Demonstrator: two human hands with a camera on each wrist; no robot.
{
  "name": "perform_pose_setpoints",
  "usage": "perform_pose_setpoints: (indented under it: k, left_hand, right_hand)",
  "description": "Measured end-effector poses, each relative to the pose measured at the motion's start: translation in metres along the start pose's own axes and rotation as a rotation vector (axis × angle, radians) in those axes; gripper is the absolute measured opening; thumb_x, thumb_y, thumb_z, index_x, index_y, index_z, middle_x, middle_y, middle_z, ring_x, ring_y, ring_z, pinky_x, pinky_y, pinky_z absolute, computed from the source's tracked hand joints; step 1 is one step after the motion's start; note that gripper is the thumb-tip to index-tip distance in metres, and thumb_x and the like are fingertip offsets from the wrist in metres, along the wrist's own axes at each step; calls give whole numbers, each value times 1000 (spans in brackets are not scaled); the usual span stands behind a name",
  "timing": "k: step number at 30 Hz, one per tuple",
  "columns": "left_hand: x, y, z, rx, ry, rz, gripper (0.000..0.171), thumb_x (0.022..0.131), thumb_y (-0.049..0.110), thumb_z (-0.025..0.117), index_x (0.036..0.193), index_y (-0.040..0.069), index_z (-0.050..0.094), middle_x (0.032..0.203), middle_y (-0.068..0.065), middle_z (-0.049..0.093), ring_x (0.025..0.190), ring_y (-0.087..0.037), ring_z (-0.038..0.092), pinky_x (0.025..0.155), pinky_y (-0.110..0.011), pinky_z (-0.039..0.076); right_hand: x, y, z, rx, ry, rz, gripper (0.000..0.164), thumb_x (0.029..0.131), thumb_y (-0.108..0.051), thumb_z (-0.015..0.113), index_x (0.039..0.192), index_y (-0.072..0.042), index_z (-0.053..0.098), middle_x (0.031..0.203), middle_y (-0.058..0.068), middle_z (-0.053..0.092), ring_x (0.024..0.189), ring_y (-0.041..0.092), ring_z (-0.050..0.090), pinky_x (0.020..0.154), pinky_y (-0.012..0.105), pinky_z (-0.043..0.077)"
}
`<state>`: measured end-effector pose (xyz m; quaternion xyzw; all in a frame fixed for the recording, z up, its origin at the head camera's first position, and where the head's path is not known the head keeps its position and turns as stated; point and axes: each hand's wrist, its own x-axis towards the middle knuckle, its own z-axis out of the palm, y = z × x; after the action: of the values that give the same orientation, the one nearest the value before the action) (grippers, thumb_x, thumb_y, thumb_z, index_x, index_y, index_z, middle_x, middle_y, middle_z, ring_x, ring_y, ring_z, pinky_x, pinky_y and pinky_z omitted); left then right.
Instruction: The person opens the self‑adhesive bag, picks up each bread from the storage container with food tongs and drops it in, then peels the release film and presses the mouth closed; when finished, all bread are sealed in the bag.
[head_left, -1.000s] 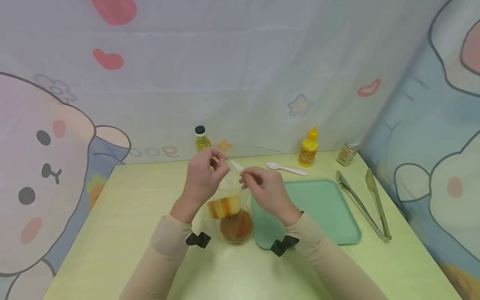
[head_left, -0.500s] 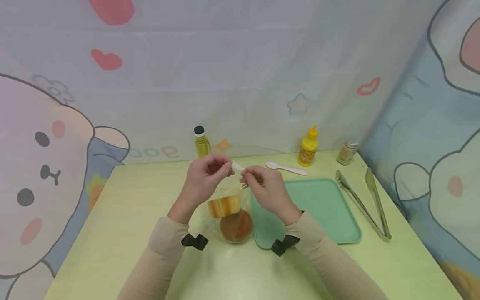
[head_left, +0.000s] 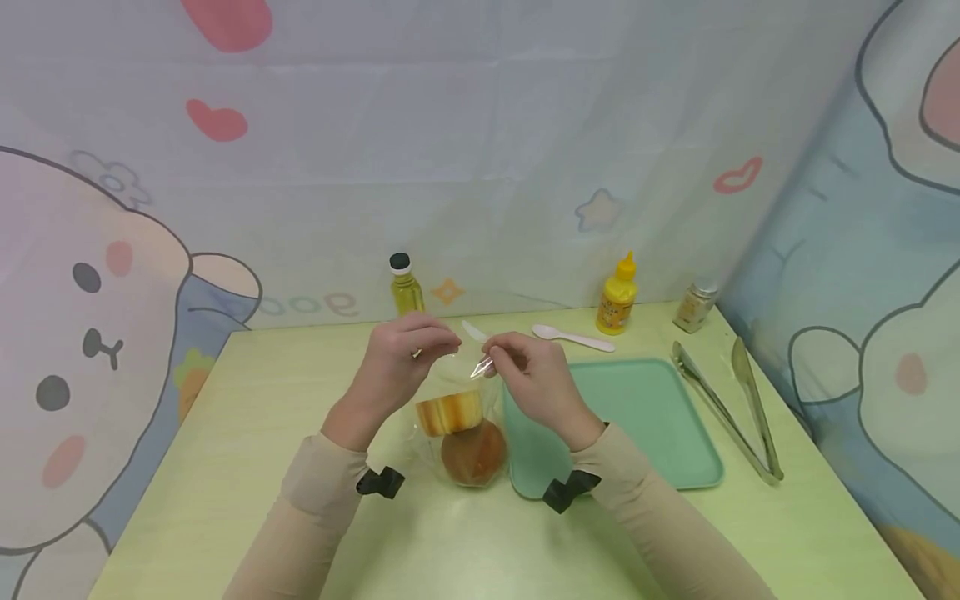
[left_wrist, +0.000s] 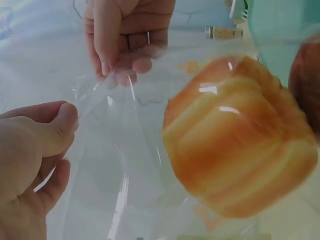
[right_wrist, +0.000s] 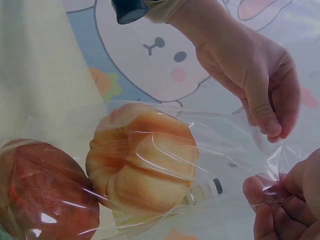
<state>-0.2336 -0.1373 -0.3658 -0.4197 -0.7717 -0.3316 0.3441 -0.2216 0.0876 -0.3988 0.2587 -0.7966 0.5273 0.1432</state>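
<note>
Between both hands a clear plastic bag (left_wrist: 115, 160) hangs upright by its top. Inside it a golden ridged bread roll (head_left: 450, 413) sits above a round brown bun (head_left: 474, 454). My left hand (head_left: 393, 362) pinches one side of the bag's mouth between thumb and fingers. On the other side my right hand (head_left: 534, 375) pinches a gathered part of the film, its fingers curled in. In the right wrist view the film (right_wrist: 272, 165) is bunched between the two hands' fingertips. The bag's lower end is hard to make out against the table.
Right of the bag lies a green tray (head_left: 637, 425), with metal tongs (head_left: 731, 412) beyond it. Along the back are an oil bottle (head_left: 407, 287), a white knife (head_left: 474, 331), a pale spoon (head_left: 573, 337), a yellow squeeze bottle (head_left: 617, 296) and a small jar (head_left: 695, 307).
My left hand has dropped a little and shifted left, its fingers now straighter over the thumb. A shiny tip of film now shows at my right fingertips. The right hand has barely moved.
</note>
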Motion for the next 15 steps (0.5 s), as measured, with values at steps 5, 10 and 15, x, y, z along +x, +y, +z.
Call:
perform_pose_setpoints:
  k: [5,10,15]
  left_hand:
    - [-2,-1,-6,163,14,19,16,77,0,90,90,5,83,87,-8,76,81,-27,63,69,-35,57]
    - [-5,-7,-11,199,43,3,15,78,3,90,91,5,83,86,-7,74,80,-27,59,68,-35,53]
    - [-12,-13,-17,92,76,-38,16,76,-1,88,90,4,81,82,-5,74,73,-21,60,65,-26,50]
  right_hand:
    - [-1,1,0,9,8,-6,16,105,-4,61,106,-1,76,90,9,79,76,19,76,67,25,60]
    - [-1,2,-2,8,17,4,16,105,-5,62,107,-1,77,92,8,79,79,17,77,72,28,62]
    - [-1,4,-3,11,19,17,16,105,-5,61,108,-1,77,92,8,80,79,18,77,71,26,62]
